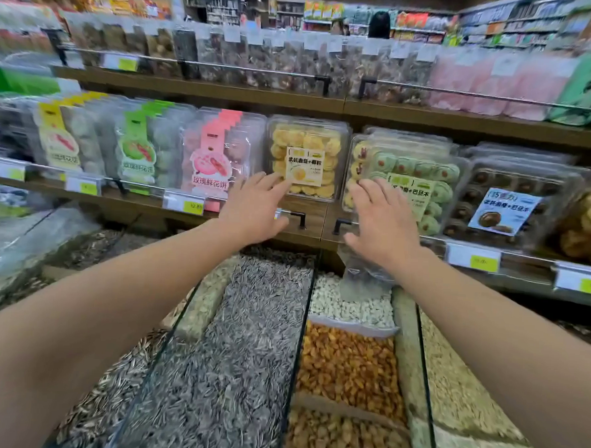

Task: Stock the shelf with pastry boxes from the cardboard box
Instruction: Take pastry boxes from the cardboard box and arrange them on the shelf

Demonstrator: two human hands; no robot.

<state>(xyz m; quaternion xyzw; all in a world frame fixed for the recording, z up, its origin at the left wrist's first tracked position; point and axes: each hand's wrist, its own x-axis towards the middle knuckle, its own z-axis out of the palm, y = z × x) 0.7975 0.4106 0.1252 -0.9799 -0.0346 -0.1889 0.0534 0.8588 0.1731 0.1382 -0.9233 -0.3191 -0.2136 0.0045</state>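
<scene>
A clear pastry box of yellow cookies point(306, 157) stands upright on the wooden middle shelf point(307, 217), its yellow label facing me. My left hand point(254, 210) reaches toward its lower left corner with straight, spread fingers, the tips at the box front. My right hand point(379, 223) is stretched out with loose fingers in front of the neighbouring clear box of green cookies point(419, 188). Neither hand holds anything. The cardboard box is out of view.
Pink point(211, 157), green and yellow flower-cake packs fill the shelf to the left; a chocolate pastry box point(512, 201) stands to the right. A metal rail with price tags point(184, 203) fronts the shelf. Below lie open bins of sunflower seeds point(236, 339) and nuts, with a clear scoop point(359, 276).
</scene>
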